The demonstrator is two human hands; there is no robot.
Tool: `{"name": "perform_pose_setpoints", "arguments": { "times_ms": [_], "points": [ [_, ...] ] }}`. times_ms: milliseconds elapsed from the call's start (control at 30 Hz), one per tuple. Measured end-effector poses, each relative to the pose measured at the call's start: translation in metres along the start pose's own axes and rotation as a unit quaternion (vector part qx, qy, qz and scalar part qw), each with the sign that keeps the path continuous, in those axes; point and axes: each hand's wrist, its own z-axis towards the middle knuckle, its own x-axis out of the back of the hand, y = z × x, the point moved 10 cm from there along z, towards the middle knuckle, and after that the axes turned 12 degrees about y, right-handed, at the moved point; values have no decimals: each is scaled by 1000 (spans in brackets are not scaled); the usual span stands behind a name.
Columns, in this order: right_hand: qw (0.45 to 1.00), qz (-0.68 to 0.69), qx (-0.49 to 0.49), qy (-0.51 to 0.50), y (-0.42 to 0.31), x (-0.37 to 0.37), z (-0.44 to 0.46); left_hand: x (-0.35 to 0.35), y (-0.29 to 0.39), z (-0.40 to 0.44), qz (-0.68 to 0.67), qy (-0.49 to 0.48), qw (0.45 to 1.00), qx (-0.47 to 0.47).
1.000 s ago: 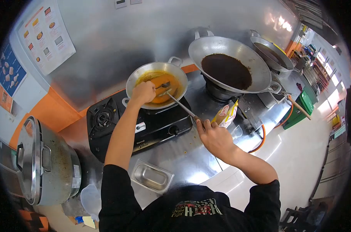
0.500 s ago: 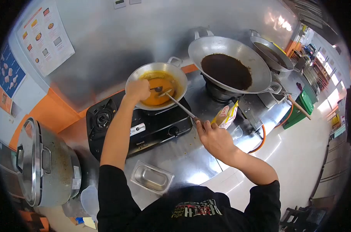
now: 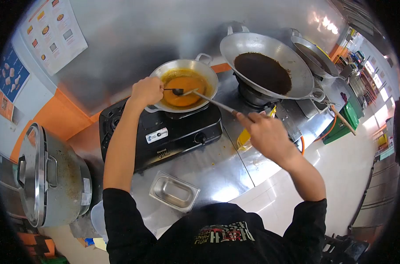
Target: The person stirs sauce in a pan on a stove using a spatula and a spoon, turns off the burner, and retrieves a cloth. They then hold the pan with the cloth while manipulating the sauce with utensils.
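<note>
My left hand (image 3: 147,93) is closed on the short handle of a small black measuring spoon (image 3: 178,92), held over the wok with orange liquid. Orange liquid (image 3: 184,81) fills the bottom of this metal wok (image 3: 212,75), which sits on a black gas stove (image 3: 182,141). My right hand (image 3: 268,134) grips a long-handled metal utensil (image 3: 215,103) whose head reaches into the wok beside the spoon. Its head is partly in the liquid, so I cannot tell its kind. Behind my right hand, a yellow packet (image 3: 244,141) is partly hidden.
A larger wok (image 3: 303,70) of dark liquid stands right, with another wok (image 3: 332,67) beyond. In front of the stove lies a metal pan (image 3: 173,191). A big lidded pot (image 3: 63,185) stands left. A green bin (image 3: 341,125) is at the far right.
My left hand has drawn back left from over the liquid, showing more of the spoon. My right hand has shifted right and up, now covering part of the packet. The view has moved slightly.
</note>
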Motion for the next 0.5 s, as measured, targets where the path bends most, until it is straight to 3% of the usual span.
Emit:
{"name": "perform_pose_setpoints", "arguments": {
  "times_ms": [200,500],
  "points": [
    [999,1,14,-50,6,63,18,-7,-28,-3,47,42,998,26],
    [994,-64,61,-57,-24,15,10,-10,-37,-7,48,40,997,54]
  ]
}}
